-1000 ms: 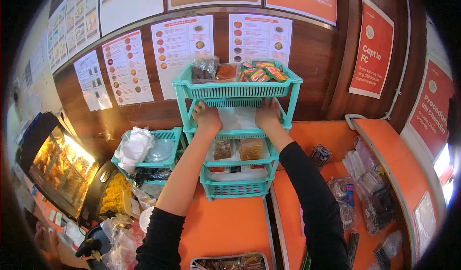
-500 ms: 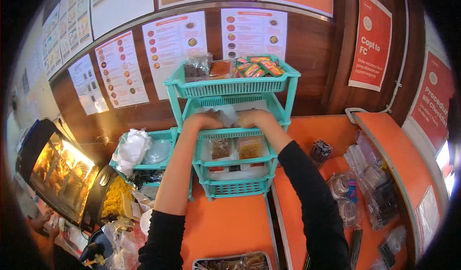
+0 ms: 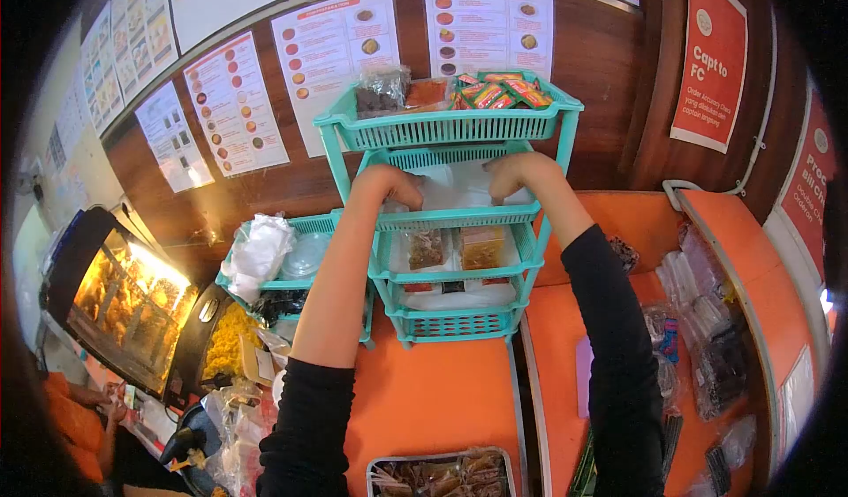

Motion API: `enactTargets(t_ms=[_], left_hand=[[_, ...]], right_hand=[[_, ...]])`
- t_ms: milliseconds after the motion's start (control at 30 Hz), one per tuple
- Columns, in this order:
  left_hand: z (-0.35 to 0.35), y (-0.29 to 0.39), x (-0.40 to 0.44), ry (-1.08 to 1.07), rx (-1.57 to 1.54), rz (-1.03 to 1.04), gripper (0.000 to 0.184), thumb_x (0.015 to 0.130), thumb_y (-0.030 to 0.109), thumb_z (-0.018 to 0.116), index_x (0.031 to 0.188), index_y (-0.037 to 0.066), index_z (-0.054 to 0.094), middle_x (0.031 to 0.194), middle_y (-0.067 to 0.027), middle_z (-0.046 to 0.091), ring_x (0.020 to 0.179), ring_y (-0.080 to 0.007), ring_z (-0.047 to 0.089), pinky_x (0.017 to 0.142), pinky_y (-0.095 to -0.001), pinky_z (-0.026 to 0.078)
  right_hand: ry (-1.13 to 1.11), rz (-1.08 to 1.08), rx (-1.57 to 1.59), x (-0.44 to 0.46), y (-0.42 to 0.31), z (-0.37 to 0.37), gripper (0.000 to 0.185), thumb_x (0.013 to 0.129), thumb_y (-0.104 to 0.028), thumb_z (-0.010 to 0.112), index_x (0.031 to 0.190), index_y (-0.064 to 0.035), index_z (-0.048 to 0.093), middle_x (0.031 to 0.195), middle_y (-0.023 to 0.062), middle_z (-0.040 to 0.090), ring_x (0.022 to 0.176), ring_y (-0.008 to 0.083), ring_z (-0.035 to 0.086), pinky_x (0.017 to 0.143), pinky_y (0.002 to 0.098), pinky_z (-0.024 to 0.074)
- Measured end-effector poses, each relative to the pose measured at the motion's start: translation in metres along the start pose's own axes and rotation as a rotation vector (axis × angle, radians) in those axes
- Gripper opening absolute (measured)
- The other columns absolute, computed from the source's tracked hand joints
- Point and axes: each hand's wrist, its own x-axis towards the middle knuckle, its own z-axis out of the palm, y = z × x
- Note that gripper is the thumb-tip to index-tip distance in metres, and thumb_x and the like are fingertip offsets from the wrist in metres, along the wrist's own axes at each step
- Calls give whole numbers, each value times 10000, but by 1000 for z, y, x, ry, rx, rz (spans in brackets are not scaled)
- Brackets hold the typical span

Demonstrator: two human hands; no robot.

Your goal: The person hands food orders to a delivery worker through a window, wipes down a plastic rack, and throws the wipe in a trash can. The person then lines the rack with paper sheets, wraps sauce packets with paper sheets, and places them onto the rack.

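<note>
A teal plastic rack (image 3: 450, 130) of stacked baskets stands against the wall. Both hands reach into its second basket, where a white sheet (image 3: 455, 186) lies. My left hand (image 3: 396, 186) is at the sheet's left side, fingers bent down onto it. At the right side my right hand (image 3: 515, 177) touches the sheet, fingers curled down and partly hidden. Whether either hand pinches the sheet is unclear. Red-green sachets (image 3: 503, 92) and a dark packet (image 3: 382, 91) sit in the top basket. Below, the third basket holds a brown packet (image 3: 483, 247).
A lit food display (image 3: 132, 307) stands at the left, beside a teal basket with white bags (image 3: 261, 250). A metal tray (image 3: 442, 475) of packets lies at the front of the orange counter (image 3: 424, 391). Plastic-wrapped items (image 3: 707, 320) are at the right. A person's hand (image 3: 113, 404) shows far left.
My hands have moved from the basket's back, first together near its middle, then apart to the sheet's two sides. The sheet now lies spread in the basket. The view has shifted.
</note>
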Motion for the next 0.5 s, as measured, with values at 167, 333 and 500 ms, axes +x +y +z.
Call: enactTargets(t_ms=[167,333,500], left_hand=[[2,-11,19,-36,-3,10,952,618,330,663,1453,238,214,1421,-140,368,1209,-285,463,957,-363,410],[-8,-3,5,-112,20,-34,965,599,252,633,1458,249,192,1433,-149,347,1247,-279,424,971,-346,393],[-10,-16,33,-163,170,-98,997,568,161,591,1465,246,162,1438,-160,335,1252,-285,415,958,-340,401]], right_hand=[[67,-204,147,9,3,8,717,624,-205,652,1292,-78,428,1345,156,409,1147,325,488,927,413,411],[23,-243,122,6,5,3,614,571,-147,634,1159,11,557,1201,189,556,1037,326,564,827,415,467],[-242,12,67,-11,-8,-14,1000,582,-46,572,1470,-208,143,1450,220,268,1211,382,448,923,437,427]])
